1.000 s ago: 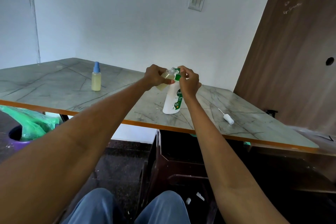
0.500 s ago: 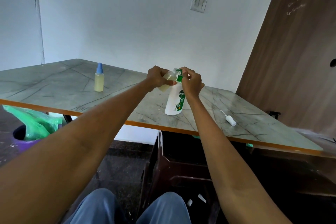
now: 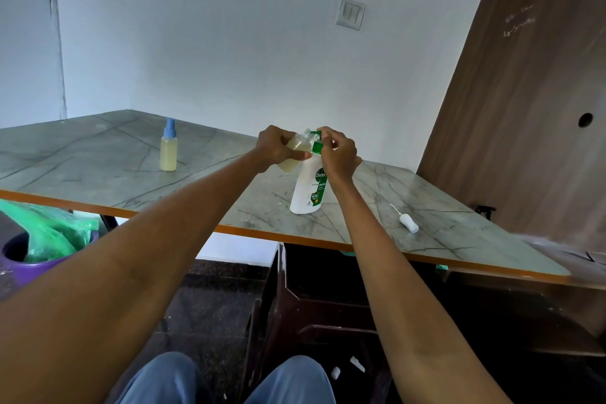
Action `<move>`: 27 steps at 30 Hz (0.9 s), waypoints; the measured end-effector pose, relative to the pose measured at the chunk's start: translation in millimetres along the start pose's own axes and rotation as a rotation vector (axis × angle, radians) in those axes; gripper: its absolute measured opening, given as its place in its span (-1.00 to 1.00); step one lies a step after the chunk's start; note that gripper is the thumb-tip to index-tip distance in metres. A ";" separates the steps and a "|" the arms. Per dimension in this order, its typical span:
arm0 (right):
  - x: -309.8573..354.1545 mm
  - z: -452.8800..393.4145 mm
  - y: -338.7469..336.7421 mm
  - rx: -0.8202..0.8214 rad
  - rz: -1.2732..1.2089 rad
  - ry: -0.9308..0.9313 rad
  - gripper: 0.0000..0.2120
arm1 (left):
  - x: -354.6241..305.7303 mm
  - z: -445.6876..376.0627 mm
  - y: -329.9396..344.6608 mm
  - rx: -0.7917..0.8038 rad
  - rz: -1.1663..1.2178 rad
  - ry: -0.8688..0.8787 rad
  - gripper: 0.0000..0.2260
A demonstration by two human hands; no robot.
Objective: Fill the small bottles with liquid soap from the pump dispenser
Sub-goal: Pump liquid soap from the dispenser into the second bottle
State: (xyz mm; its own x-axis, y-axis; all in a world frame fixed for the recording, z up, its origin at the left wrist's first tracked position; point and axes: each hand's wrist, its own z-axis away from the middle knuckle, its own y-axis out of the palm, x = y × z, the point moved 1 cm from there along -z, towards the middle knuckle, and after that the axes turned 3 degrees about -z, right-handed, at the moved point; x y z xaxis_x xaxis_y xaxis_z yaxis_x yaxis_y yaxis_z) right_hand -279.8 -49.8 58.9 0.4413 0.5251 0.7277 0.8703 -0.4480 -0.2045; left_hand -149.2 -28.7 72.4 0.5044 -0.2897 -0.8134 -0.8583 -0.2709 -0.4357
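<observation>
A white pump dispenser (image 3: 308,188) with a green label and green pump head stands near the front edge of the marble table (image 3: 98,170). My left hand (image 3: 277,144) grips a small clear bottle (image 3: 293,154) holding pale yellow soap, tilted with its mouth up against the pump nozzle. My right hand (image 3: 337,154) sits on top of the dispenser with fingers curled round the green pump head. A second small bottle (image 3: 168,149), filled with yellow liquid and closed with a blue cap, stands upright at the left.
A white spray cap with its thin tube (image 3: 406,221) lies on the table to the right of the dispenser. A purple bin with a green bag (image 3: 42,239) stands on the floor at the left. A brown door (image 3: 524,108) fills the right side.
Both hands stay at the pump head with the small bottle against the nozzle. The view has shifted slightly; nothing else on the table has moved.
</observation>
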 end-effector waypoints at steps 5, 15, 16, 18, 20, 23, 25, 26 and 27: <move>2.0 -3.5 -2.5 -0.002 -0.018 -0.012 -0.76 | -1.8 -0.2 -0.3 0.010 -0.007 0.001 -0.52; -0.1 -1.8 -2.4 0.017 0.010 -0.016 -0.77 | -1.6 -0.4 -0.9 0.012 0.010 -0.011 -0.51; 1.1 -3.6 -4.7 0.021 0.005 -0.011 -0.77 | -2.3 -0.4 -0.5 0.017 0.009 -0.013 -0.51; 2.5 -5.8 -6.2 0.020 0.000 -0.009 -0.77 | -2.0 0.0 -0.3 0.017 0.008 -0.014 -0.51; 2.4 -4.8 -3.6 0.010 0.000 -0.018 -0.77 | -1.4 -0.1 -0.2 0.015 0.012 -0.011 -0.51; 0.8 -1.1 0.9 -0.025 0.045 -0.044 -0.77 | -0.7 1.2 0.4 0.013 0.013 -0.013 -0.52; -0.4 0.3 2.0 -0.036 0.063 -0.047 -0.76 | -0.6 0.5 0.3 0.008 0.015 -0.017 -0.53; -0.4 0.2 1.7 -0.032 0.054 -0.044 -0.76 | -1.1 0.2 -0.2 0.007 0.014 -0.015 -0.53; -0.8 0.1 1.0 -0.023 0.040 -0.037 -0.77 | -1.3 0.1 -0.4 0.008 0.011 -0.012 -0.54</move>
State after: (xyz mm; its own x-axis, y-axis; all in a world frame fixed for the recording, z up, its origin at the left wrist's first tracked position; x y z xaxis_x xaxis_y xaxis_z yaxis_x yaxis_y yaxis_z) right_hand -279.2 -50.6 58.1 0.4838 0.5324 0.6946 0.8467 -0.4856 -0.2175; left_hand -149.6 -28.1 73.6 0.4935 -0.2818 -0.8228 -0.8647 -0.2606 -0.4293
